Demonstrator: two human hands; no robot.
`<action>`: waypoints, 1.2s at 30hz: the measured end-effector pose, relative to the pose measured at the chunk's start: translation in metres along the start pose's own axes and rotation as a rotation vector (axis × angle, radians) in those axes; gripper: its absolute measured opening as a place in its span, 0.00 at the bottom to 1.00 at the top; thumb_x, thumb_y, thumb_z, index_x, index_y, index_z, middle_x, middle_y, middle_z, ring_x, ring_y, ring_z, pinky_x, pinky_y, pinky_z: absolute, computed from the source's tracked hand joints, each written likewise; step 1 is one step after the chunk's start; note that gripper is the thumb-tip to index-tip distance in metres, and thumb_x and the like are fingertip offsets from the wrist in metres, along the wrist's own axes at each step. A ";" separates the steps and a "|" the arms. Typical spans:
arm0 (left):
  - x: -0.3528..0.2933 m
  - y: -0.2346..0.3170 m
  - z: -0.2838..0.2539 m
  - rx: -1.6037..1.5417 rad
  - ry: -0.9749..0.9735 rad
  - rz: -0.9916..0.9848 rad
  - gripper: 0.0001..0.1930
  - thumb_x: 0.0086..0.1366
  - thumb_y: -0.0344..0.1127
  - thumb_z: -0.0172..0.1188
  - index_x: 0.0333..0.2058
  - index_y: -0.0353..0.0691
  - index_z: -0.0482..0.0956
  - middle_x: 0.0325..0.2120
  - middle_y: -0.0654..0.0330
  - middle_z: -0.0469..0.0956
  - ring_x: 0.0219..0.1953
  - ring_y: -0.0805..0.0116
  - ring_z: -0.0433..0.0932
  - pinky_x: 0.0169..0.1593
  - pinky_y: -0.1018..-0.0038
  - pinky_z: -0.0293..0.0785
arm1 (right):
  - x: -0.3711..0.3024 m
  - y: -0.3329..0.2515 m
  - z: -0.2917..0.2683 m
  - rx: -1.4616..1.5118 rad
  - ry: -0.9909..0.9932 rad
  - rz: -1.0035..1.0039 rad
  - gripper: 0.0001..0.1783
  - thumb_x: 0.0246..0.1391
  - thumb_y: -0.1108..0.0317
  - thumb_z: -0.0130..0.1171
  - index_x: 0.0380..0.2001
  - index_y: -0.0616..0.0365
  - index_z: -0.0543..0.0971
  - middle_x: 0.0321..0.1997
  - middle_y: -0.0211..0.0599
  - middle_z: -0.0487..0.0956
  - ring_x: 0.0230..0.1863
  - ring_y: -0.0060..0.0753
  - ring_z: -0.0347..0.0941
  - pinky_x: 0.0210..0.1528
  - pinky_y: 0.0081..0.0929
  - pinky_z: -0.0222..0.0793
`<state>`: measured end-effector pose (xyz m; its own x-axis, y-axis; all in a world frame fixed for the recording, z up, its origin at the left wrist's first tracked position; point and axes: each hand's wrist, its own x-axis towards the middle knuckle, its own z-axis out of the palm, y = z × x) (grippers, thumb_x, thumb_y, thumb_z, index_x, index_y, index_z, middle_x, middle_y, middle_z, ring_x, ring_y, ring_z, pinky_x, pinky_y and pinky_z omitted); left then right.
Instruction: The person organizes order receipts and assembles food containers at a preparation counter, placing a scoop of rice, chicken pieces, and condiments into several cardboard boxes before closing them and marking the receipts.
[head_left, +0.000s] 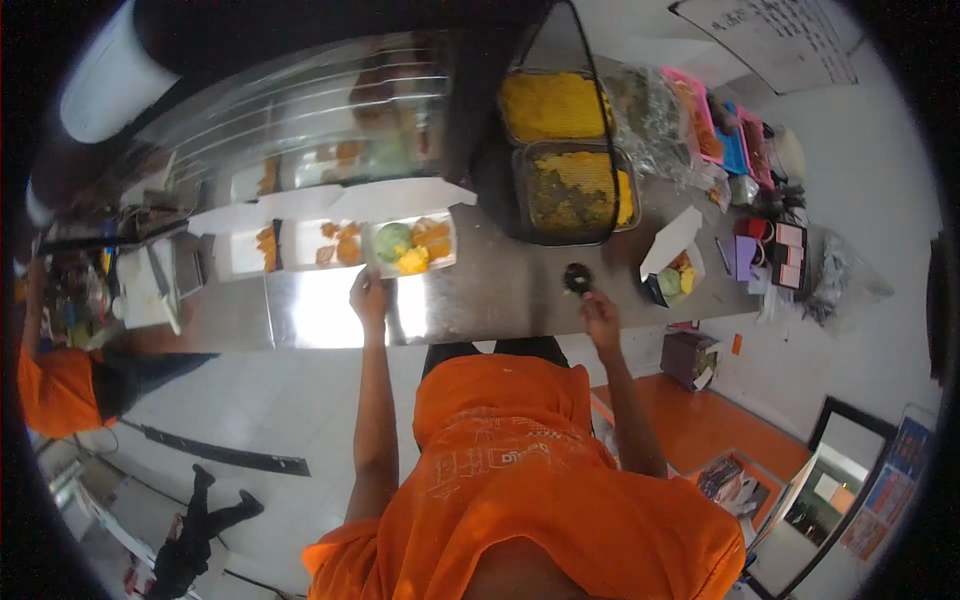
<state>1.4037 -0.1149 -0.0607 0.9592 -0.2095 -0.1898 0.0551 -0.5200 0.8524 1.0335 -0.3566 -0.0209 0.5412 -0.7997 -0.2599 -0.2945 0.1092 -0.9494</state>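
A white paper food box (pixel 452 262), its lid flap raised, holds a green mound, yellow rice and orange-brown pieces. My left hand (pixel 369 300) is at its near left corner, fingers closed on the edge. Two similar boxes stand in a row to its left: the middle box (pixel 300 257) has brown pieces, and the end box (pixel 240 250) a few at one side. My right hand (pixel 601 322) grips a black serving spoon (pixel 577 278) with pale bits on it, low over the steel counter. Beyond it sit a metal tray (pixel 622 222) and a farther tray of yellow rice (pixel 555 105).
At the right stands another filled food box (pixel 672 245). Farther back are plastic bags (pixel 650 125), a pink basket (pixel 692 112) and a blue basket (pixel 734 152). A black-rimmed mesh cover (pixel 565 35) rises by the trays. A person in orange (pixel 62 390) is at the far left.
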 end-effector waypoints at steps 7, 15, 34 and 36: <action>0.007 -0.043 0.004 0.027 0.041 0.064 0.19 0.65 0.40 0.54 0.46 0.28 0.75 0.33 0.54 0.78 0.34 0.68 0.76 0.38 0.74 0.75 | 0.111 -0.096 -0.035 -0.778 0.250 -0.375 0.20 0.57 0.59 0.52 0.49 0.57 0.74 0.31 0.44 0.79 0.36 0.42 0.75 0.38 0.35 0.69; -0.069 -0.022 0.023 0.100 0.030 0.041 0.18 0.66 0.37 0.50 0.44 0.25 0.75 0.33 0.52 0.79 0.33 0.68 0.77 0.37 0.73 0.74 | 0.348 -0.070 -0.153 -0.942 0.325 -0.476 0.23 0.47 0.73 0.50 0.50 0.64 0.71 0.48 0.60 0.72 0.51 0.56 0.68 0.52 0.43 0.65; -0.211 0.000 0.067 -0.218 0.206 -0.347 0.14 0.65 0.28 0.50 0.44 0.21 0.72 0.38 0.49 0.75 0.39 0.63 0.76 0.43 0.70 0.79 | 0.343 -0.087 -0.122 -0.419 0.375 -0.009 0.20 0.54 0.55 0.57 0.24 0.65 0.80 0.14 0.40 0.76 0.15 0.49 0.70 0.35 0.43 0.66; -0.211 -0.021 0.051 -0.062 0.104 -0.249 0.14 0.66 0.27 0.49 0.45 0.22 0.72 0.39 0.49 0.75 0.39 0.63 0.77 0.43 0.69 0.79 | 0.358 -0.100 -0.114 -0.313 0.197 0.137 0.22 0.56 0.54 0.52 0.39 0.64 0.79 0.35 0.51 0.80 0.28 0.47 0.76 0.39 0.41 0.67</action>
<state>1.1866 -0.1017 -0.0632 0.9372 0.0065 -0.3488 0.3065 -0.4928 0.8144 1.1672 -0.7215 0.0011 0.3273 -0.8916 -0.3131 -0.5965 0.0621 -0.8002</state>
